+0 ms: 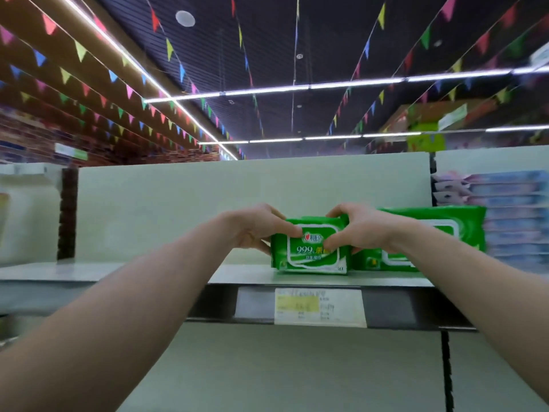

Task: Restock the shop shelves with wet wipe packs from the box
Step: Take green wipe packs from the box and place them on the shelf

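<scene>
Fingers [291,231] of my left hand [255,230] and right hand [361,230] pinch 1 green wet wipe pack [309,254], standing on the shelf [252,278] just beside another pack [439,239]; I think, so its label faces shoppers.

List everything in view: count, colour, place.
pale grey metal shelf: 1, grey, across mid-frame
small green plastic wet wipe pack: 1, green and white, upright at shelf front
larger green plastic wet wipe pack: 1, green, on shelf right of it
white and yellow paper price tag: 1, shelf rail below small pack
stacked pastel packs: several, blue and pink, blurred, far right
triangular bunting flags: many, multicoloured, under ceiling
left hand: 1, grips small pack's left side
right hand: 1, grips its right side
</scene>
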